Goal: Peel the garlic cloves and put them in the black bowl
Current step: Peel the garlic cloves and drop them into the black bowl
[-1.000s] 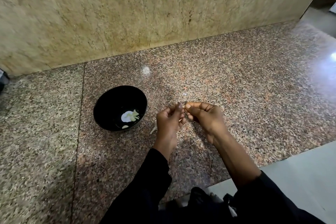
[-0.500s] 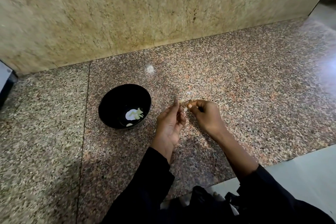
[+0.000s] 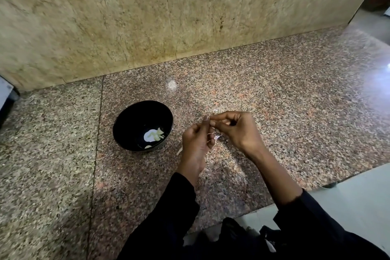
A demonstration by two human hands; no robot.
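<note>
Since both hands meet just right of the black bowl (image 3: 143, 125), I'd guess left hand (image 3: 197, 141) pinches the mostly hidden garlic clove (image 3: 211, 131) while right hand (image 3: 236, 129) pinches its papery skin (image 3: 217, 137), for a short drop

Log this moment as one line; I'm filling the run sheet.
stage: peeling | left hand: pinching garlic clove | right hand: pulling skin | black bowl: holds peeled cloves, left of hands | surface: granite counter

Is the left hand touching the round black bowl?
Apart. The head view shows speckled granite counter between the left hand and the round black bowl.
</note>
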